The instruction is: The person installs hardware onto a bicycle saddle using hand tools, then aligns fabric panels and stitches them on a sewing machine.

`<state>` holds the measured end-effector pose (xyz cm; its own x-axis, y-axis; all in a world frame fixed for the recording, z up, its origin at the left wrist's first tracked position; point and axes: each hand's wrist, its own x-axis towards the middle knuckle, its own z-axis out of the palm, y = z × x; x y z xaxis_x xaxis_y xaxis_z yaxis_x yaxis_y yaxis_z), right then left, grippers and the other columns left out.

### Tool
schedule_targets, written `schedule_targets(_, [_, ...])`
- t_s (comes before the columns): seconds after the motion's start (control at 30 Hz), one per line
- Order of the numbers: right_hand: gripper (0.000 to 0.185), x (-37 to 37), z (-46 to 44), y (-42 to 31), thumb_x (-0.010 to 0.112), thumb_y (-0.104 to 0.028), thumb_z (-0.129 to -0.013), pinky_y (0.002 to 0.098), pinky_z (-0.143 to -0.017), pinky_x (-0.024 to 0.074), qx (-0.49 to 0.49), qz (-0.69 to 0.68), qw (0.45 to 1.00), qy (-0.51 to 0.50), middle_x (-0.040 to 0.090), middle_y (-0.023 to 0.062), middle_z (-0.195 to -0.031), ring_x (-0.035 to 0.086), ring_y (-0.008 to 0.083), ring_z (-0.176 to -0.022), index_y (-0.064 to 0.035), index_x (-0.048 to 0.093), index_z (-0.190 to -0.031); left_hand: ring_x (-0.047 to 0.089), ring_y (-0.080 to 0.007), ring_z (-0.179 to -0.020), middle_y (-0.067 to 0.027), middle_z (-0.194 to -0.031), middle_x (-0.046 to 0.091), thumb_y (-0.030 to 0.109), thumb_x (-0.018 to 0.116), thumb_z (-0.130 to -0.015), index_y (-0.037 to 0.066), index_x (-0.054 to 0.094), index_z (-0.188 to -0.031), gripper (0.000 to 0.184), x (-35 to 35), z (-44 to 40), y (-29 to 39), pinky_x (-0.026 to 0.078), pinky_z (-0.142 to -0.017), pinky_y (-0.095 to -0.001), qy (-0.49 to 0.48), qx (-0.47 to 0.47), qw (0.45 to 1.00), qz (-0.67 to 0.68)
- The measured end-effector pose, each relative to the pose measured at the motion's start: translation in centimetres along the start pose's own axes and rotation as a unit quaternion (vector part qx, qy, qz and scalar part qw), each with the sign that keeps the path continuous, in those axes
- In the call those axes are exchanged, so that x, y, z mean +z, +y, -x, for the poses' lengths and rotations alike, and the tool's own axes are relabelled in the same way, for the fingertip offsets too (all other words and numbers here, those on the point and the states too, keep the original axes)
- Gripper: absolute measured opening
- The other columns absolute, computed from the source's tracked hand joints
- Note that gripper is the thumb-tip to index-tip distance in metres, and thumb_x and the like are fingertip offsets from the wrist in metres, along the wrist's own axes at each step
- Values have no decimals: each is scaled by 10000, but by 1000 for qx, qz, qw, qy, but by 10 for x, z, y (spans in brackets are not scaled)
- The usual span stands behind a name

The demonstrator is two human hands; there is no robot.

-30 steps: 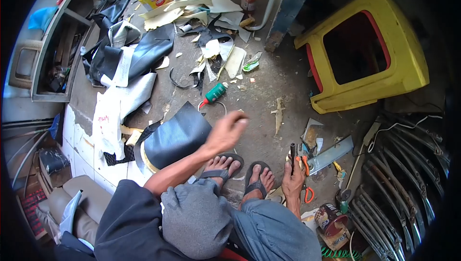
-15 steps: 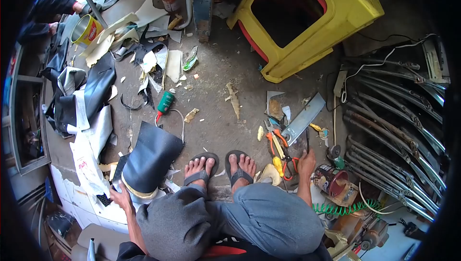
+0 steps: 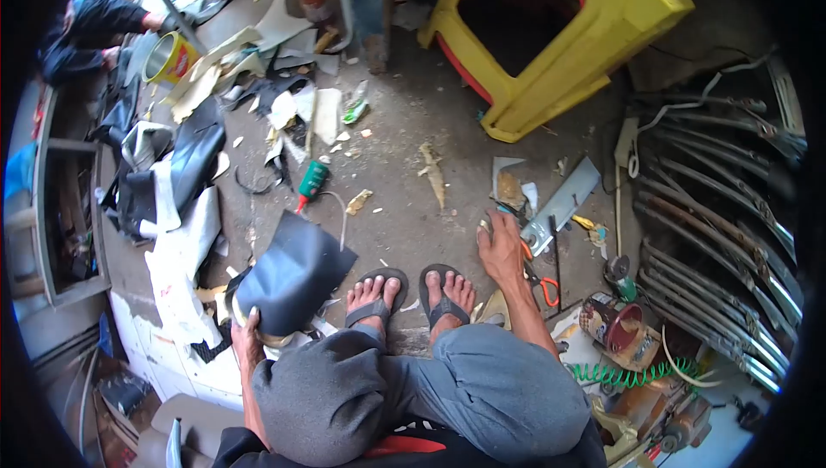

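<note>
The left hand (image 3: 248, 339) clamps the black sheet (image 3: 297, 272) — the right hand (image 3: 502, 251), near an orange-handled tool (image 3: 544, 280) — grip I cannot tell.

The left hand (image 3: 248, 341) curls; the right hand (image 3: 502, 250) extends forward, palm down.

My bare hands (image 3: 502, 253): two
Glossy dark bent sheet (image 3: 297, 270) I hold: one
My dark strapped sandals (image 3: 370, 311): two
Green red-nozzled bottle (image 3: 314, 178): one
Yellow printed round tub (image 3: 181, 62): one
Yellow plastic red-edged stool (image 3: 594, 42): one
Green coiled hose (image 3: 632, 373): one
Long curved metal tubes (image 3: 718, 257): too crowded to count
</note>
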<state>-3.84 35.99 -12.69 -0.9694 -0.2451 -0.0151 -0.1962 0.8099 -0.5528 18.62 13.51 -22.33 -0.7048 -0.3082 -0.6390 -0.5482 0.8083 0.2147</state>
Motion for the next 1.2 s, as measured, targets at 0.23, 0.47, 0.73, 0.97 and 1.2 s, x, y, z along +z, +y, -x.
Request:
schedule_targets(0.23, [333,11,-28,-72,660,-145,-923,410,-865,524,-50,-101,979,-172,646,185,-1082,659,355,-991,-10,639,-1227,409,-354,-1411,-127,-1503,496,546,284,-1038,185,460,-1481,599,-44,14,10,247,-1164,-493,-26,99,994,-40])
schedule_targets(0.47, [352,25,-20,-76,659,-157,-916,439,-933,504,-38,-141,967,-209,644,210,-1110,637,399,-1029,-6,634,-1233,436,-329,-1377,-135,-1468,522,572,268,-1029,131,489,-1460,655,-68,20,17,281,-1122,-465,-45,87,995,-14])
schedule_targets(0.73, [326,-4,17,-30,659,-166,-921,414,-869,528,51,-94,984,-143,655,188,-1063,667,355,-988,-21,659,-1214,443,-313,-1361,-122,-1440,520,546,294,-1035,145,495,-1426,595,-49,9,19,302,-1128,-467,-18,37,999,3])
schedule_targets(0.97, [584,-17,101,52,756,-216,-849,479,-964,451,176,65,981,55,577,240,-1188,557,409,-1136,50,538,-1321,472,-322,-1300,-165,-1361,557,532,372,-992,93,533,-1374,604,-54,5,13,340,-1079,-464,-30,57,997,-31])
schedule_targets(1.2, [753,-7,98,48,810,-280,-807,495,-937,448,176,141,972,64,537,220,-1197,533,404,-1135,-89,450,-1441,549,-337,-1182,-214,-1252,610,452,533,-936,39,588,-1287,544,-73,10,5,411,-994,-450,36,68,997,8])
